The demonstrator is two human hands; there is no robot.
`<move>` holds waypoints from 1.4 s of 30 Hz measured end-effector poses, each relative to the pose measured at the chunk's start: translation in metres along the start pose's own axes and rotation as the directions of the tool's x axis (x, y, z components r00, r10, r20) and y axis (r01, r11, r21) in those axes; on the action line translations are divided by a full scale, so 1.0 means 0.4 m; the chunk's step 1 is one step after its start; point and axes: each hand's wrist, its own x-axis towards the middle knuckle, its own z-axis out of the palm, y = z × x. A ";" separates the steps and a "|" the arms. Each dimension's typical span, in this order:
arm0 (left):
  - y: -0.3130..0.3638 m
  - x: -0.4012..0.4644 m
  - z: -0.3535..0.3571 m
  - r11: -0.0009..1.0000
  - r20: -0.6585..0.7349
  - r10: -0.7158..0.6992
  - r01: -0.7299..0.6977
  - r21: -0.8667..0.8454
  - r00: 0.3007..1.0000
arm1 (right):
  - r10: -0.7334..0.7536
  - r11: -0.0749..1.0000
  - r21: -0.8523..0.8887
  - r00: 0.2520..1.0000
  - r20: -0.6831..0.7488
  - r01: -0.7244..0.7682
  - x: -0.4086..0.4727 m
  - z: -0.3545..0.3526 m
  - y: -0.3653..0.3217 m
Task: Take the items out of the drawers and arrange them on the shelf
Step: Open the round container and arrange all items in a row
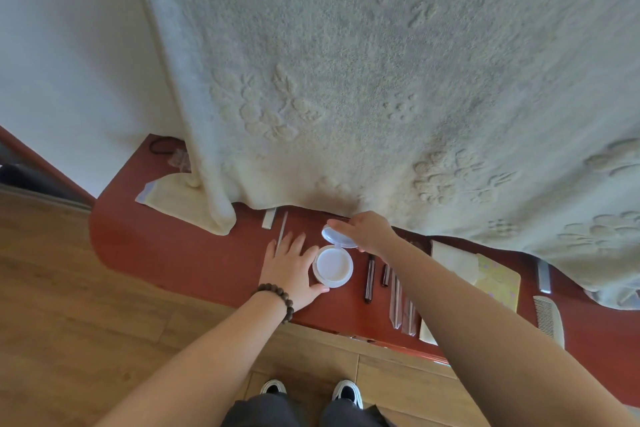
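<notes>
A round white compact case (332, 267) lies on the red-brown shelf top (180, 246) with its hinged lid (337, 237) swung up and open. My left hand (294, 265), a bead bracelet on its wrist, curls around the case's left side, thumb at the near rim. My right hand (367, 230) holds the raised lid by its far edge. Right of the case lie two dark slim sticks (370, 277) and several clear thin tubes (401, 305).
A large cream embossed towel (381, 80) hangs over the back of the shelf. A folded cream cloth (173, 199) lies at left, a pale notebook (498, 282) and two combs (549, 317) at right. A thin rod (282, 230) lies behind my left hand. Wooden floor is below.
</notes>
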 end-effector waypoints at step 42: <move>-0.110 -0.020 -0.088 0.810 0.179 -0.135 0.212 -0.547 0.975 | -0.049 0.861 0.485 0.974 -0.223 0.154 -0.285 0.070 -0.065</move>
